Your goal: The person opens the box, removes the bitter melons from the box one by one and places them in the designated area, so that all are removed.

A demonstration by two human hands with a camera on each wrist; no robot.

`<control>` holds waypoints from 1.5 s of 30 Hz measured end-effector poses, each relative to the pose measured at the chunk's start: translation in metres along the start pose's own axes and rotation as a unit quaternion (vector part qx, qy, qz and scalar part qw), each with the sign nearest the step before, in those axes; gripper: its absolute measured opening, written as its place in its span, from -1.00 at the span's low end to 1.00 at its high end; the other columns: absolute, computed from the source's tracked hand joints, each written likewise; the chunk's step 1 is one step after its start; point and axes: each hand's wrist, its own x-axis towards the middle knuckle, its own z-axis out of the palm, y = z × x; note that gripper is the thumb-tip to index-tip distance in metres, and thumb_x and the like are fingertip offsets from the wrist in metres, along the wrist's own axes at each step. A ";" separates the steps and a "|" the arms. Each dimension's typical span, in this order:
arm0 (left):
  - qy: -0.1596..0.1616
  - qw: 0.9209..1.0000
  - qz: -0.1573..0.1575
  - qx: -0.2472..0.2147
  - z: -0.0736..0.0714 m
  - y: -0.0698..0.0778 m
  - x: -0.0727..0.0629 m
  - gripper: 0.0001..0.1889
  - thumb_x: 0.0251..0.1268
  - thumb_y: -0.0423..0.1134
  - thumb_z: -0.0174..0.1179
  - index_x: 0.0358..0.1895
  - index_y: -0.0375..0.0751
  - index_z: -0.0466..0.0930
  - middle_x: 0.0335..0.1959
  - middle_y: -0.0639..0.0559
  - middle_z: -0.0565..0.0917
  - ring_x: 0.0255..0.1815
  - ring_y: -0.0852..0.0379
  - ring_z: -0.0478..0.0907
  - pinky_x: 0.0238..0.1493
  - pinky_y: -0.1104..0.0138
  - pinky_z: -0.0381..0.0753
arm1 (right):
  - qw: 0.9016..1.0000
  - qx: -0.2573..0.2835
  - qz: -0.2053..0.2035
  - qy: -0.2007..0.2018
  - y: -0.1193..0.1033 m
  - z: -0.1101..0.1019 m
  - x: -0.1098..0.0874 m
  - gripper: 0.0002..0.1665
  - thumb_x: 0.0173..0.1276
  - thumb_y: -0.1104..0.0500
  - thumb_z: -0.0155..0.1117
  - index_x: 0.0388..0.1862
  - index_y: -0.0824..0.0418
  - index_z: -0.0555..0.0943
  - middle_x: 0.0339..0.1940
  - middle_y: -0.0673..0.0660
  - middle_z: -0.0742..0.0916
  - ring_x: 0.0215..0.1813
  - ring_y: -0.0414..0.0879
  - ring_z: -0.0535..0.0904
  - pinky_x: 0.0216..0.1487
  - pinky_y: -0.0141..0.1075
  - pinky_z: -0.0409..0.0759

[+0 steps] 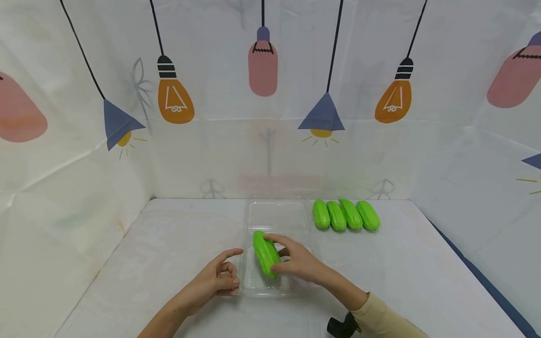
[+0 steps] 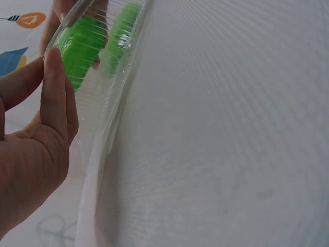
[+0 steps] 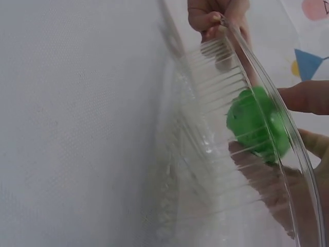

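My right hand (image 1: 302, 260) holds a bright green, cucumber-shaped toy vegetable (image 1: 265, 256) between thumb and fingers, tilted, over the front half of a clear plastic box (image 1: 264, 294). The box lies with its lid (image 1: 276, 213) folded back. Whether the vegetable touches the box floor cannot be told. My left hand (image 1: 211, 281) is at the box's left side. In the left wrist view, thumb and fingertips (image 2: 53, 62) pinch the clear rim. Through the ribbed wall in the right wrist view, the green vegetable (image 3: 257, 123) shows between the right fingers.
Several more green toy vegetables (image 1: 337, 216) lie in a row on the white table (image 1: 405, 281), right of the lid. A white sheet printed with lamps (image 1: 203, 155) hangs behind and beside the table. A black object (image 1: 342, 326) is at the right wrist.
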 end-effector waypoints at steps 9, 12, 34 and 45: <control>0.001 1.000 0.002 0.003 0.001 0.000 0.000 -0.20 0.34 -0.36 0.21 0.56 -0.10 -0.02 -0.25 0.06 0.43 -0.24 0.17 0.58 -0.13 0.29 0.72 | 1.000 0.010 -0.007 0.004 0.002 -0.009 -0.003 -0.12 0.21 0.03 0.39 0.51 -0.11 0.29 0.49 0.11 0.42 0.21 0.11 0.57 0.12 -0.08 0.64; 0.002 1.000 -0.001 0.003 0.001 0.001 0.000 -0.20 0.34 -0.36 0.22 0.56 -0.10 -0.02 -0.25 0.06 0.43 -0.24 0.17 0.58 -0.13 0.29 0.72 | 1.000 0.012 -0.009 0.007 0.003 -0.012 -0.004 -0.12 0.22 0.05 0.39 0.51 -0.09 0.29 0.49 0.13 0.41 0.21 0.11 0.57 0.11 -0.07 0.64; 0.001 1.000 0.001 0.007 -0.001 -0.001 0.000 -0.19 0.33 -0.35 0.23 0.56 -0.08 -0.01 -0.25 0.07 0.42 -0.25 0.17 0.57 -0.13 0.29 0.72 | 0.999 0.014 -0.002 0.040 0.008 -0.046 -0.012 -0.17 0.31 0.07 0.33 0.53 -0.08 0.26 0.51 0.16 0.38 0.27 0.14 0.53 0.06 -0.13 0.65; 0.000 1.000 0.001 0.006 -0.001 -0.001 0.000 -0.18 0.33 -0.33 0.25 0.56 -0.07 -0.01 -0.25 0.07 0.41 -0.24 0.17 0.57 -0.12 0.29 0.72 | 0.999 0.016 -0.011 0.047 0.009 -0.060 -0.014 -0.17 0.33 0.09 0.35 0.54 -0.04 0.25 0.53 0.17 0.36 0.28 0.17 0.53 0.06 -0.13 0.66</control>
